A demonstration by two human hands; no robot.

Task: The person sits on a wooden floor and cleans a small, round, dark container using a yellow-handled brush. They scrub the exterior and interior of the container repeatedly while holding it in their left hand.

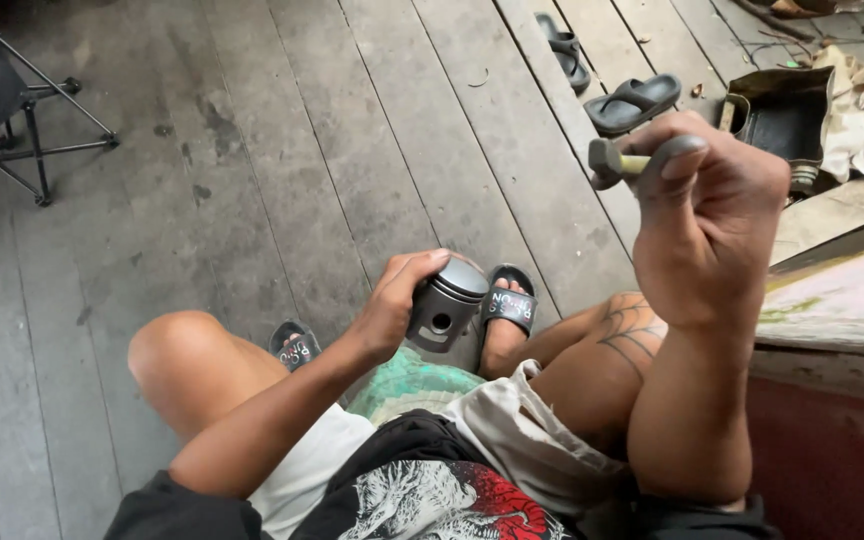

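On a worn grey plank floor (282, 130), the left hand (392, 305) grips a grey metal piston (445, 305) above the knees, while up and right of the piston the right hand (707, 215) clasps 1 small metal tool (612, 160).

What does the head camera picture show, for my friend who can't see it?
A seated person's left hand grips a grey metal piston between the knees, while the right hand holds up a short metal pin. Spare sandals lie on the wooden plank floor.
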